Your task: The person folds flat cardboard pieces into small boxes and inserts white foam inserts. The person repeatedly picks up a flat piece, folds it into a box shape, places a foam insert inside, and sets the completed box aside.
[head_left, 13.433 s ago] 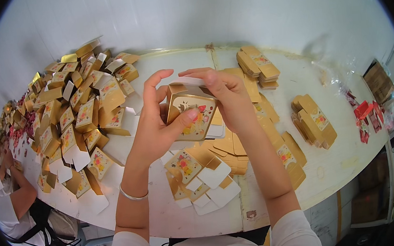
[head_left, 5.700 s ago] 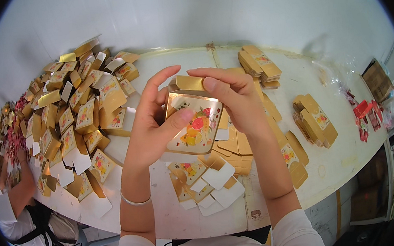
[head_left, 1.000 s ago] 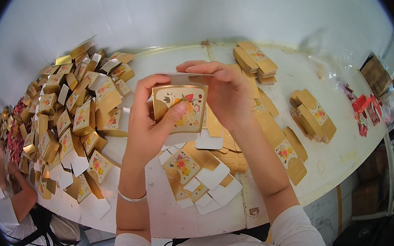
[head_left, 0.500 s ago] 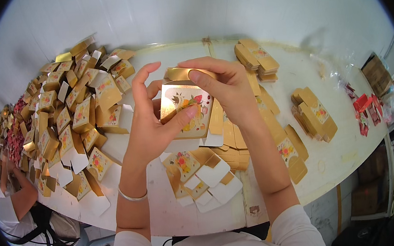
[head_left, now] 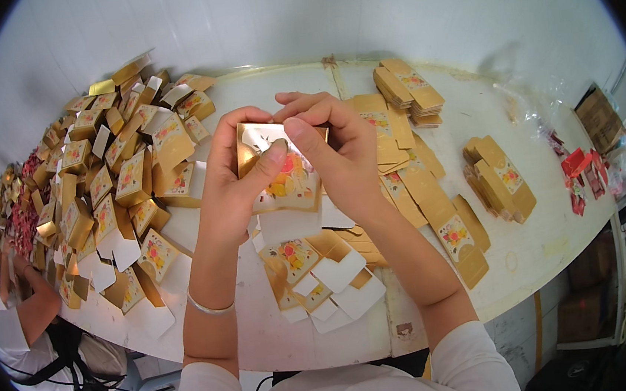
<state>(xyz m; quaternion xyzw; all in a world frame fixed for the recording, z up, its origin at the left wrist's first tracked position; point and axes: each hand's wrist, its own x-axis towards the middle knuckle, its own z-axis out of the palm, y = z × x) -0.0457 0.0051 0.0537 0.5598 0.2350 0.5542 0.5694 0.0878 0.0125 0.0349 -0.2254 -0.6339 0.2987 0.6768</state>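
A white table (head_left: 526, 251) fills most of the view, with a white wall (head_left: 386, 10) at the far side. On the left part of the table lies a big heap (head_left: 118, 175) of folded gold boxes with a red and yellow flower print; they are too many to count. A person in a white shirt (head_left: 21, 347) sits at the near left edge, beside this heap.

To the right lie flat gold blanks in a row (head_left: 424, 193), and two small stacks: one far (head_left: 408, 94), one at the right (head_left: 501, 179). Further right are some red packs (head_left: 579, 172) and a brown carton (head_left: 600, 114).

Near the person lies a small pile of open boxes (head_left: 320, 277) with white flaps; I count about four, and I cannot see anything inside them.

The box (head_left: 285, 172) is held up over the middle of the table, between both hands. It is gold with a flower picture and a white flap hanging at its near side. The left hand (head_left: 234, 191) grips its left side, thumb pressed on the front. The right hand (head_left: 339, 156) pinches the far top edge, thumb on the front, fingers curled behind. A thin bracelet (head_left: 209, 305) is on the left wrist.
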